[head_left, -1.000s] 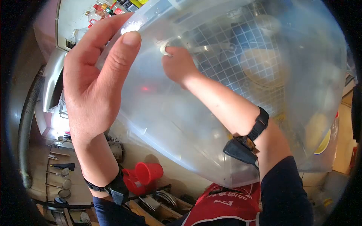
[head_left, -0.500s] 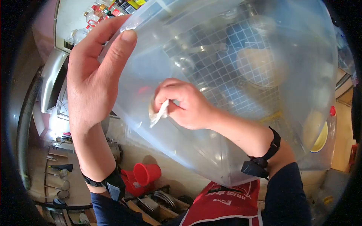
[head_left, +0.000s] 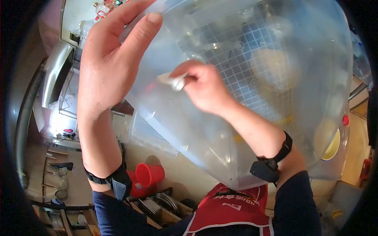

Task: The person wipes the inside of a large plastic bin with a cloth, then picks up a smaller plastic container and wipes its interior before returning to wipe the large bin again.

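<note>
A large translucent plastic box (head_left: 204,153) is tilted in front of me, with its open side towards me. My left hand (head_left: 114,59) grips the box's upper left rim, the thumb on the near side and the fingers partly hidden behind it. Inside the box, my right hand (head_left: 204,86) is closed round a crumpled whitish cloth (head_left: 177,83), which lies near the inner left wall. The right hand and the cloth are blurred. A grid pattern (head_left: 260,70) shows at the box.
Below left stands a red bucket (head_left: 149,175). Bottles (head_left: 105,8) are at the top left, beyond the box. A yellowish bowl (head_left: 333,146) is at the right. Ladles (head_left: 62,184) hang at the lower left. A clear plastic lid or container (head_left: 151,135) lies behind the box.
My right hand has moved up with the cloth along the inside of the box. My left hand, still on the rim, appears slightly higher and further right.
</note>
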A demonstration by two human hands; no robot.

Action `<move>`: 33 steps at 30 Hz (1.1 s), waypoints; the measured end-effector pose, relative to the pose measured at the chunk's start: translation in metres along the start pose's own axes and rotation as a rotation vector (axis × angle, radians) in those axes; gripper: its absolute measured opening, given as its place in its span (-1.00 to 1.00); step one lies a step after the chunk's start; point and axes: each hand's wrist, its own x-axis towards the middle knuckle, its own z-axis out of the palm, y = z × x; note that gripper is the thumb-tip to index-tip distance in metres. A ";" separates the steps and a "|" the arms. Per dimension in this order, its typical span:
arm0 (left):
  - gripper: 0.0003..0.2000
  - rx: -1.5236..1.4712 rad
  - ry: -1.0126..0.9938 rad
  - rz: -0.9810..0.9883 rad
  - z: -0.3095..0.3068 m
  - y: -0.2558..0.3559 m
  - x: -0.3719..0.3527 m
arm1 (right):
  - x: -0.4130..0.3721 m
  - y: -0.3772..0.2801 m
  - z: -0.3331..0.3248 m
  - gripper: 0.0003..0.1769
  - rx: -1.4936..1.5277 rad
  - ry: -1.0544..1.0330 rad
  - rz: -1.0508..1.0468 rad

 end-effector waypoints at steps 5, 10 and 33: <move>-0.58 0.005 0.000 0.005 -0.002 0.010 -0.004 | -0.072 -0.011 0.000 -0.83 -0.055 -0.092 -0.279; -0.61 0.416 0.117 0.050 0.022 0.054 -0.012 | -0.183 0.011 -0.042 -0.77 -0.204 -0.321 -0.075; -0.64 0.139 -0.027 0.564 -0.022 -0.001 -0.017 | -0.146 -0.064 -0.127 -0.70 0.530 0.692 0.516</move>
